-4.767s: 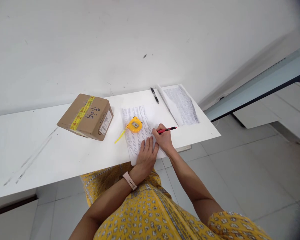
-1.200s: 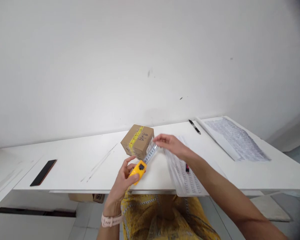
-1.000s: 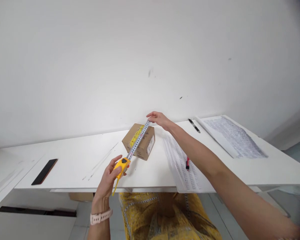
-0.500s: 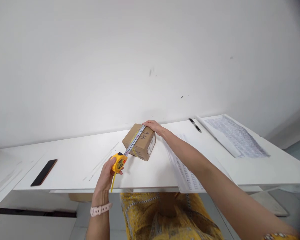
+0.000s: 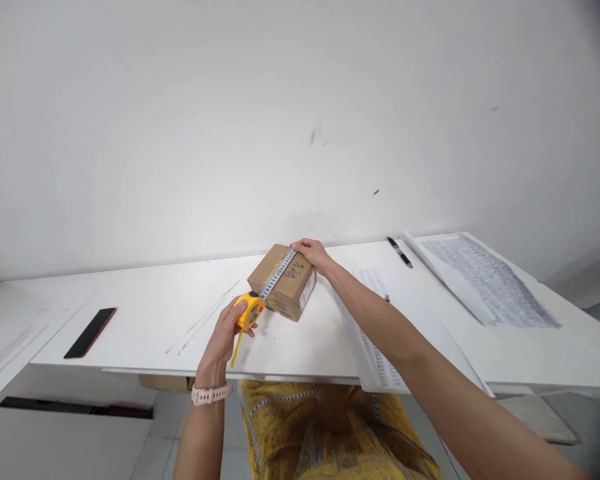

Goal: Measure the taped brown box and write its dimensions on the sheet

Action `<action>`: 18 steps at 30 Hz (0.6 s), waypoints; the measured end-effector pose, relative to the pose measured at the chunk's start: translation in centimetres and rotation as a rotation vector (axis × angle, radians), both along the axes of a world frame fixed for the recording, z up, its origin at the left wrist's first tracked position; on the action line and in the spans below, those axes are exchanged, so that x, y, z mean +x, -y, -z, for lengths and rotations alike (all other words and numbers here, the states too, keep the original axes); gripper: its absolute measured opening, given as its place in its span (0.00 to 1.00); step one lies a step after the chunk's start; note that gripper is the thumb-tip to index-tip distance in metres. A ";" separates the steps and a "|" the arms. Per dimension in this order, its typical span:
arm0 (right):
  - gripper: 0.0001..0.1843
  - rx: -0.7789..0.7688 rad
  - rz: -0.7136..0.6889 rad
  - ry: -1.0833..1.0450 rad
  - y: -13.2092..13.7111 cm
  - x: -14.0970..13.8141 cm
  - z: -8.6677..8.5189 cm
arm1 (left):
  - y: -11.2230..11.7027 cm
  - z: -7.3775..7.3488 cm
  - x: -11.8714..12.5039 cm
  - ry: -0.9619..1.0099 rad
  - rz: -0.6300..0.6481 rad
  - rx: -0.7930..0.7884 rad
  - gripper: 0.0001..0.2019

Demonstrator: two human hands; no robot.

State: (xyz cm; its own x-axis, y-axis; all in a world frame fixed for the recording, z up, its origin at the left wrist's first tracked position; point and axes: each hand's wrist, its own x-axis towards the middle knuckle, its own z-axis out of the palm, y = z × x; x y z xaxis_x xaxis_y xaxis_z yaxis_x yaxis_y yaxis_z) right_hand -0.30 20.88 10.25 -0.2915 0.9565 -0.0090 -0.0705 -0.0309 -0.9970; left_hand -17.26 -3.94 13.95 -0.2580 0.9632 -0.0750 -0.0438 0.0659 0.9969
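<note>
A flat black object [image 5: 90,333] is lying at the left on a white desk [image 5: 150,307], well apart from the hands. Next along, a left hand [image 5: 225,330], its wrist wearing a pale pink band [image 5: 211,394], is gripping a yellow tape measure [image 5: 250,310], thumb on the upper side and fingers wrapping beneath. The case is sitting within that grip, just off the near edge of a taped cardboard box [image 5: 287,288], while a yellow strap [image 5: 237,349] is hanging below it. From the case, the numbered blade [image 5: 279,272] is running slantwise across the top of the box, beside dark handwriting. The box itself is resting on the desk between the two hands, near the wall [image 5: 220,133]. At its far edge, a right hand [image 5: 313,252] is holding down the blade's end, fingertips partly hidden. Under the right forearm, a printed sheet [image 5: 367,343] is lying close to the desk's front edge. Farther right, a black pen [image 5: 399,253] is lying beside densely written papers [image 5: 485,280].
</note>
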 end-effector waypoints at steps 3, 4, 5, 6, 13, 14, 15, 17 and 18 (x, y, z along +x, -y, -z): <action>0.12 -0.005 0.007 -0.008 0.3 0.2 0.2 | -0.3 0.2 0.0 0.015 0.019 0.014 0.25; 0.12 -0.005 0.009 -0.007 0.3 0.3 0.2 | -0.4 0.3 -0.1 0.020 0.023 0.016 0.25; 0.12 -0.004 0.012 -0.005 0.4 0.3 0.3 | -0.5 0.4 -0.1 0.026 0.025 0.018 0.25; 0.12 0.000 0.015 -0.003 0.4 0.3 0.3 | -0.6 0.5 -0.1 0.032 0.029 0.020 0.25; 0.12 0.054 0.031 0.013 0.2 0.0 0.6 | -1.3 0.4 -0.1 0.101 0.174 0.005 0.24; 0.12 0.066 0.033 0.016 0.2 0.0 0.6 | -1.5 0.3 -0.1 0.108 0.197 -0.004 0.23; 0.12 0.079 0.033 0.020 0.3 0.1 0.6 | -1.8 0.2 0.0 0.117 0.214 -0.013 0.22; 0.11 0.104 0.028 0.031 0.3 0.2 0.6 | -2.2 0.1 0.2 0.171 0.214 -0.030 0.20; 0.11 0.118 0.022 0.038 0.4 0.3 0.5 | -2.4 0.1 0.3 0.212 0.203 -0.038 0.19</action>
State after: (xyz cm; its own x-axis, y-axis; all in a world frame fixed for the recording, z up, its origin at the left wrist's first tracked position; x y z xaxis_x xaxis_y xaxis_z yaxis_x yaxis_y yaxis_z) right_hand 0.01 20.48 9.78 -0.2717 0.9578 0.0935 -0.0322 0.0881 -0.9956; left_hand -16.92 -1.54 13.80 -0.0355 0.9891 -0.1432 -0.2326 0.1312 0.9637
